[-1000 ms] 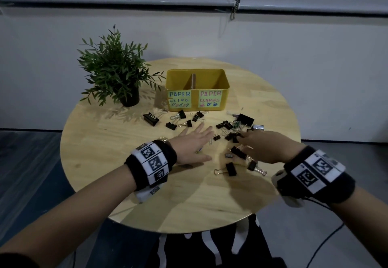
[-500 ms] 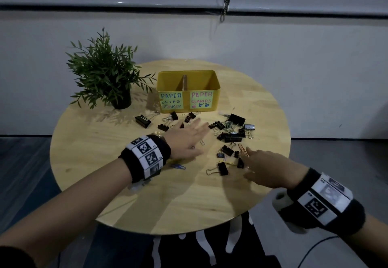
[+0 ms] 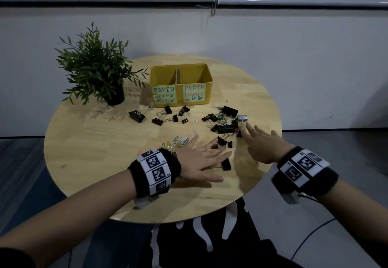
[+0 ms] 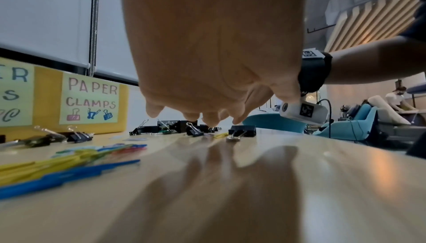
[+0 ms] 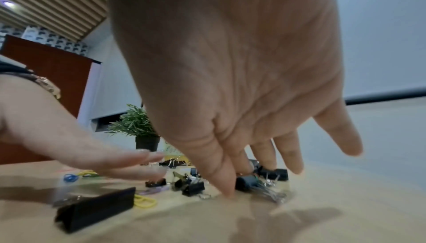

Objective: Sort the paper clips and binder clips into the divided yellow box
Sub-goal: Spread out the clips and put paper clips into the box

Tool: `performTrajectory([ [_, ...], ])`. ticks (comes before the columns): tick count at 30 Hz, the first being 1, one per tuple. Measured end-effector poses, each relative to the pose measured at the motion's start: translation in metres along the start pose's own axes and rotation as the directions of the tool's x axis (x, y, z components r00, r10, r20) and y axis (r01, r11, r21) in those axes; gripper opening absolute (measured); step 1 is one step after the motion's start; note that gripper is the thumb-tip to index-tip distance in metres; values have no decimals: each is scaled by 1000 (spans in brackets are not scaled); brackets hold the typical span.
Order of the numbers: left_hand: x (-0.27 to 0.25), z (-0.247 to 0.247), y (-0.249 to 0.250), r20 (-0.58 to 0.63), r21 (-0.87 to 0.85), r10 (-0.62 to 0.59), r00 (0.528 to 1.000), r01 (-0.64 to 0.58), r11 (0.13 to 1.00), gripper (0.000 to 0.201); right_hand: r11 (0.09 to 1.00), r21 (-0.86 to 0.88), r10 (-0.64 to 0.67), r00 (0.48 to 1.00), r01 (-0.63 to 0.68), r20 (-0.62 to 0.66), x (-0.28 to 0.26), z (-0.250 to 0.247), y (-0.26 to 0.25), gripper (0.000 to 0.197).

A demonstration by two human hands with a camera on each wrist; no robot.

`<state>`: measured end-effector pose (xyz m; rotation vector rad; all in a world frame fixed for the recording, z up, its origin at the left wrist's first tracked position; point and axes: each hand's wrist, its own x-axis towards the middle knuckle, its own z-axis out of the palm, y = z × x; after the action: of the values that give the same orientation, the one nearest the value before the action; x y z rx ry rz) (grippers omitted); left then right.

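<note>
Head view shows both hands flat over the scatter on the table point(image 3: 88, 162). The left hand point(image 3: 201, 162) lies spread with straight fingers, grasping nothing, its fingertips by a few small binder clips point(image 3: 221, 141); a heap of coloured paper clips point(image 3: 178, 141) sits just left of its wrist. The right hand point(image 3: 262, 143) also has its fingers extended and holds nothing, its forefinger reaching to the tangled pile point(image 3: 225, 121) of black binder clips and wire clips.

The box point(image 3: 180, 85) stands at the far side, both halves apparently empty, so sorting seems barely begun; the step in hand looks like separating the two kinds.

To do it well, the right hand should tease one binder clip out of the tangle at a time, since paper clips are caught among the handles. The left should sweep the paper clips together, then pinch them in small bunches. Paper clips go to the left half, labelled for clips; binder clips go right.
</note>
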<state>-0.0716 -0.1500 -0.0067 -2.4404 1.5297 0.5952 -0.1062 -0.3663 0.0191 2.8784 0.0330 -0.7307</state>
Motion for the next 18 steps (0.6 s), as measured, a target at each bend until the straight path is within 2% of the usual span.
performTrajectory([
  [2,2,-1,1,-11,14,-7,1000,7,1000,78,999,-7,-39,999,39,-23,-6,-1,-1,66],
  [4,-1,0,-1,-5,11,-32,999,32,999,85,991,-16,-132,991,132,14,-18,-2,-5,66],
  [9,-28,13,-17,54,59,-104,993,101,993,80,934,-64,-342,932,351,121,-47,6,-17,63],
  [11,-40,17,-25,78,83,-138,987,132,988,84,910,-122,-376,914,395,153,-52,12,-23,63],
  [15,-57,23,-43,103,62,-201,974,195,979,87,919,-221,-296,942,325,155,-45,14,-21,63],
  [18,-66,29,-50,104,10,-224,969,225,974,89,939,-242,-231,969,246,91,-31,5,-17,67],
])
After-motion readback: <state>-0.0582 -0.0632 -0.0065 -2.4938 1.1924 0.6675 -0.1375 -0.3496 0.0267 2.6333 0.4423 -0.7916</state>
